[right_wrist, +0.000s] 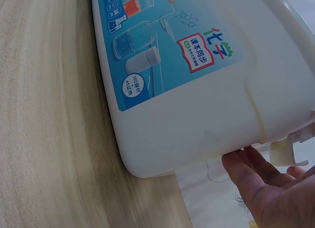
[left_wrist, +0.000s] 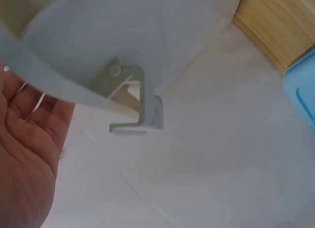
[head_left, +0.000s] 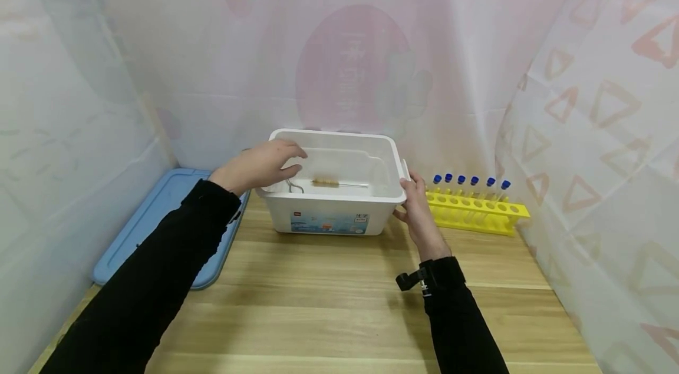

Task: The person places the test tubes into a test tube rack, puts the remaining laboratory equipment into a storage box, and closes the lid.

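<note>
A white plastic storage box (head_left: 329,215) stands on the table with its top uncovered. My left hand (head_left: 260,165) hovers over its left rim, fingers relaxed and nothing in them. In the left wrist view the palm (left_wrist: 29,149) lies beside the rim and a white latch (left_wrist: 142,102). With the right hand (head_left: 419,218) I grip the right end of the box at its rim; fingertips (right_wrist: 236,164) meet the side wall in the right wrist view. Inside the box are a test tube brush (head_left: 326,183) with tan bristles and a bent metal wire piece (head_left: 293,187).
To the left lies a blue lid (head_left: 159,203), partly covered by my left sleeve. A yellow test tube rack (head_left: 472,203) holding several blue-capped tubes stands right of the box. Printed cloth (head_left: 185,38) hangs behind and along both sides of the wooden table (head_left: 297,303).
</note>
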A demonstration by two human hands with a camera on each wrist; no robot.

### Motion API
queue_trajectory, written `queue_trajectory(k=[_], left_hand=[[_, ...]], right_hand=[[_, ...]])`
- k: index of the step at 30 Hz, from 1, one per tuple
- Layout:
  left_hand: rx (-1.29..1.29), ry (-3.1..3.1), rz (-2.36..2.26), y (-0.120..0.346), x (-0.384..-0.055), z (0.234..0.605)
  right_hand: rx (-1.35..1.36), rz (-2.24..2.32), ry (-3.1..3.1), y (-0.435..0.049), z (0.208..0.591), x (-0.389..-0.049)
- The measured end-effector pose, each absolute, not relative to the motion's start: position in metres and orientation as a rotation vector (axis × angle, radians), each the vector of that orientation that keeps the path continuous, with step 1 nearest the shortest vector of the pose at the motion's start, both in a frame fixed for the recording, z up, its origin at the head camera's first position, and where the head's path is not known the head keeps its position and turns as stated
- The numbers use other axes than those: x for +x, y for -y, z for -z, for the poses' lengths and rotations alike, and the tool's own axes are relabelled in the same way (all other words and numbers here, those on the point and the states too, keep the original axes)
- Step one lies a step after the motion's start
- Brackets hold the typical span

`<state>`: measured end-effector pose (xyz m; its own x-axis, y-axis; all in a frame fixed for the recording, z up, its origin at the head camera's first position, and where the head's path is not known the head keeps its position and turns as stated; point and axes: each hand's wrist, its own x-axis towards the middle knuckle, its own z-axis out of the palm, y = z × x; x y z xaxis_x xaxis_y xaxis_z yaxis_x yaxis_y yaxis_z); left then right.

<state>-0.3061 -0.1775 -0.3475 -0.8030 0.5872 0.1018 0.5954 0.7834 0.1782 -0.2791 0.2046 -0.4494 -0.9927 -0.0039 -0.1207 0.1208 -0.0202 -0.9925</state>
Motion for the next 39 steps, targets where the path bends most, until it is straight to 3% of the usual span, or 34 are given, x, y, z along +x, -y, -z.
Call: queue_trajectory(k=[23, 39], left_hand=[[-0.36, 2.858, 0.708, 0.243, -0.263, 0.362], [0.001, 2.939, 0.743, 0.297, -0.258, 0.413]], right_hand=[[0.15, 2.168, -2.159, -0.209, 0.45, -0.279], [0.137, 2.166, -2.161, -0.207, 0.449, -0.28]])
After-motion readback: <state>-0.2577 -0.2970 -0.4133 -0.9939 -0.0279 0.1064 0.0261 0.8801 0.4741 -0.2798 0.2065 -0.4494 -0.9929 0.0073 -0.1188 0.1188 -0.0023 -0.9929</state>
